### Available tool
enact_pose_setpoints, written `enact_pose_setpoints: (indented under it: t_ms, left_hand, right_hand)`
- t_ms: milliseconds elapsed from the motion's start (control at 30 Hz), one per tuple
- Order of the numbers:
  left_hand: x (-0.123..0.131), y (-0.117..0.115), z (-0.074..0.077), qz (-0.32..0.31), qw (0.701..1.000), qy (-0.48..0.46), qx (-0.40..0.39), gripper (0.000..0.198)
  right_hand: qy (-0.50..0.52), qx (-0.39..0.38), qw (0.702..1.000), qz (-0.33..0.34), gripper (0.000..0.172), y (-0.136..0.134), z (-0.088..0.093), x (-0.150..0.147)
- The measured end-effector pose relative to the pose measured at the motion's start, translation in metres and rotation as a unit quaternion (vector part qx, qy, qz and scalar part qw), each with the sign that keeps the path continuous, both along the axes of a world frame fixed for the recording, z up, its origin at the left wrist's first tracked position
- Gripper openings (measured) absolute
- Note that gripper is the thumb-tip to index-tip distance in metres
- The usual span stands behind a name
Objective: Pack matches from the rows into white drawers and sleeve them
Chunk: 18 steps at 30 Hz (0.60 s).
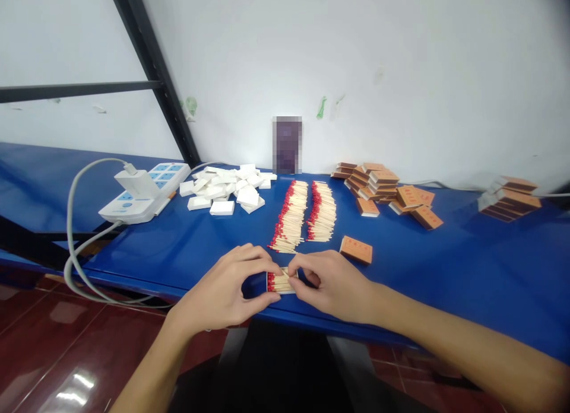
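A small white matchbox tray (280, 291) filled with red-headed matches lies near the front edge of the blue table. My left hand (231, 288) grips it, thumb on the near side and fingers on the far side. At the tray's right end, my right hand (329, 285) pinches a match (285, 273) between thumb and index finger, over the other matches. Just beyond my hands lie two rows of loose matches, a left row (290, 217) and a right row (322, 211), heads to the left. One orange matchbox cover (356, 250) rests beyond my right hand.
White matchbox trays (222, 190) are heaped at the back left. Orange matchbox covers (378, 184) are piled at the back right, with another stack (512, 198) farther right. A power strip (146, 193) with a looping cable stands on the left. A pixelated dark rectangle (287, 145) is against the wall.
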<state>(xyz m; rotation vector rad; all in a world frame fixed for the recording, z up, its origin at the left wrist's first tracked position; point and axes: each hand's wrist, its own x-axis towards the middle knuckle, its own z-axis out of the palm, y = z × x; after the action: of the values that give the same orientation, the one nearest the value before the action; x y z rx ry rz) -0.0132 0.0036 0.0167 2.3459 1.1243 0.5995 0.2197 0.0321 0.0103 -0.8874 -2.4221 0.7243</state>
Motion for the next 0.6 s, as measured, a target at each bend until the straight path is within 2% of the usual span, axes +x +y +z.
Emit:
enact_pose_setpoints:
  t_ms: [133,233,333,500,600]
  left_hand:
    - [-0.0006,0.0005,-0.0018,0.002,1.000,0.006,-0.003,0.015]
    - [-0.0022,0.0004,-0.0054,0.031,1.000,0.003,0.004,0.033]
    - [-0.0034,-0.0002,-0.0075,0.046,0.999,0.011,0.012,0.046]
    - [-0.0017,0.0002,-0.0040,0.028,1.000,0.010,0.009,0.032]
    - [-0.0006,0.0010,-0.0022,0.011,1.000,-0.001,0.001,0.022]
  right_hand:
    - [-0.015,-0.044,0.999,-0.023,0.007,0.0002,0.0056,-0.0014]
    - [-0.024,-0.091,0.995,-0.027,0.009,0.0013,0.0094,-0.0012]
    - [-0.021,-0.098,0.995,-0.017,0.011,0.0027,0.0092,0.0004]
    - [-0.004,-0.078,0.997,0.014,0.010,0.0039,0.0036,0.0031]
    - [0.002,-0.087,0.996,0.008,0.011,0.0029,0.0037,0.0025]
